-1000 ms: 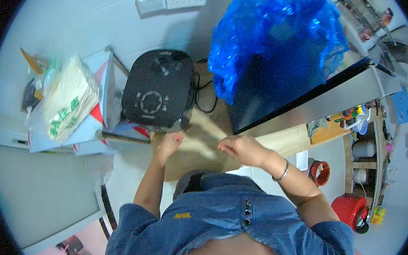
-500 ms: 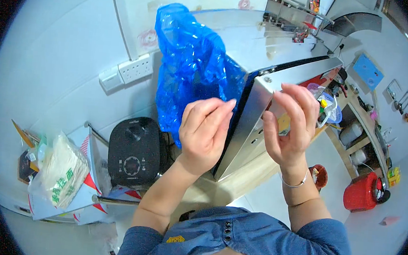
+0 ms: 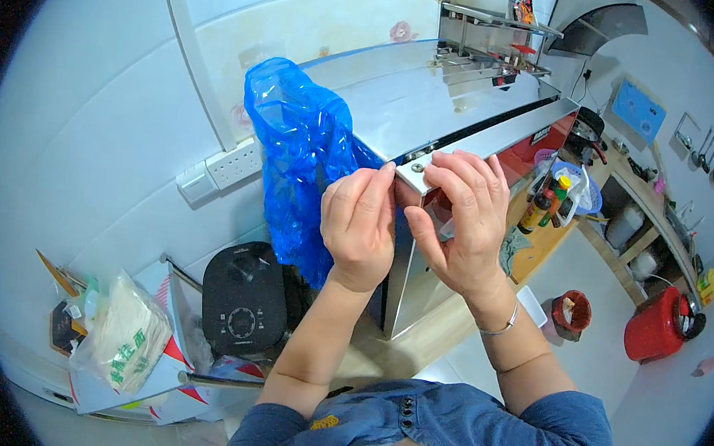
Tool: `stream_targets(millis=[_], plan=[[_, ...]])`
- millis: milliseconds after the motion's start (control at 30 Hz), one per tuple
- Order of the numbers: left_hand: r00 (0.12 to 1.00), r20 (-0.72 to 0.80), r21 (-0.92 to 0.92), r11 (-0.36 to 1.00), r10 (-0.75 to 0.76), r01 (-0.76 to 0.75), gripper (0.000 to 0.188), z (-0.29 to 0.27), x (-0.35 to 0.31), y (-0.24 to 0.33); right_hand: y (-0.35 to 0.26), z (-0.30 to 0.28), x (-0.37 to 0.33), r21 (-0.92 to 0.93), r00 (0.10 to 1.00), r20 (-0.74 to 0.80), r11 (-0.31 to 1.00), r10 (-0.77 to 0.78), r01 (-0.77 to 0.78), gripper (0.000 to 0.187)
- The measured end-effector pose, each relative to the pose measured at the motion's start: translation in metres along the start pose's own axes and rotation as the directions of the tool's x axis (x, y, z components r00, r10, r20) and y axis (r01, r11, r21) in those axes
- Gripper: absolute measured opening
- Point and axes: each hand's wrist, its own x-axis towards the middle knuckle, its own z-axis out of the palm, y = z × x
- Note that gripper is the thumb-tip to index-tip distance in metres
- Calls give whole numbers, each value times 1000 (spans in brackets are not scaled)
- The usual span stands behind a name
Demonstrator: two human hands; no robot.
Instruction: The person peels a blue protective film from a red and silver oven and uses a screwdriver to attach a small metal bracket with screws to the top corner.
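Cabinet (image 3: 433,103) with a silver top stands just beyond my hands, its front panel (image 3: 515,131) forming the right side, the long upper edge running from near left to far right. My left hand (image 3: 359,231) is at the near corner, fingers bunched toward the thumb (whether they pinch anything, I cannot tell). My right hand (image 3: 466,227), the nearer to the panel, curves over its near end with thumb and fingers parted; contact is unclear. Left of my left hand, a crumpled blue plastic bag (image 3: 297,134) hangs along the cabinet's left side. Nearer me and farther left sits a black appliance (image 3: 238,297). Wooden worktop (image 3: 398,344) shows at the cabinet's near foot; bottles (image 3: 536,210) stand to the right.
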Motion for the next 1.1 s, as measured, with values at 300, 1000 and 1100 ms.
stream_targets(millis=[300,1000,1100], plan=[[998,-50,76,997,34,-31,31,4,-4,2,-2,-2,0,30,999,29,999,23,-24,39],[998,-60,-12,1000,2,-2,25,5,-2,4,-4,-6,2,-4,996,80,1000,28,-28,41],[999,-49,-4,1000,-9,8,23,4,-2,3,-5,-5,2,-3,996,81,1000,31,-31,42]])
